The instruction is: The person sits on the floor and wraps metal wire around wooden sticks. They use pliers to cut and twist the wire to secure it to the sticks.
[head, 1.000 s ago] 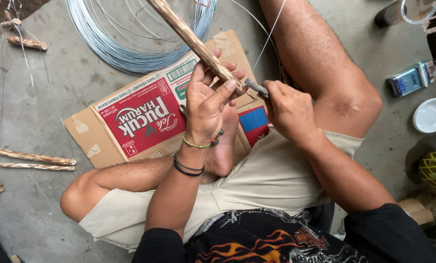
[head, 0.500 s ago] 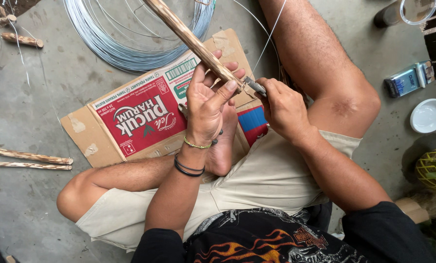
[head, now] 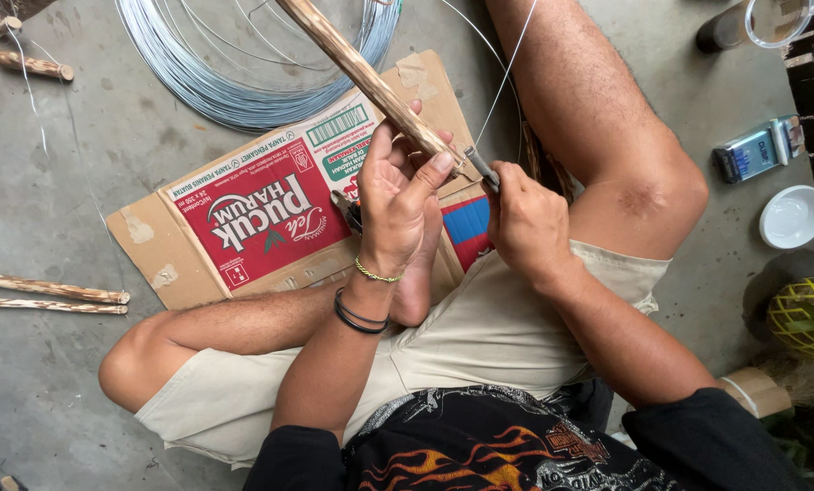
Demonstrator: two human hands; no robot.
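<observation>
Far left, spare sticks (head: 48, 289) lie on the concrete floor (head: 79, 173), beside a flattened cardboard box (head: 243, 227). Centre, the left hand (head: 398, 195) wraps its grip round a wooden stick (head: 361, 77) near its lower end; it looks stiff and light, best held just there. The right hand (head: 525, 223) pinches a small metal tool (head: 481, 167) against a thin, springy wire (head: 507, 73). Right, a white bowl (head: 793, 216) looks empty.

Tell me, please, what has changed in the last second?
Almost nothing. The left hand still grips the wooden stick, and the right hand still holds the metal tool at its end. The wire coil and cardboard stayed put.
</observation>
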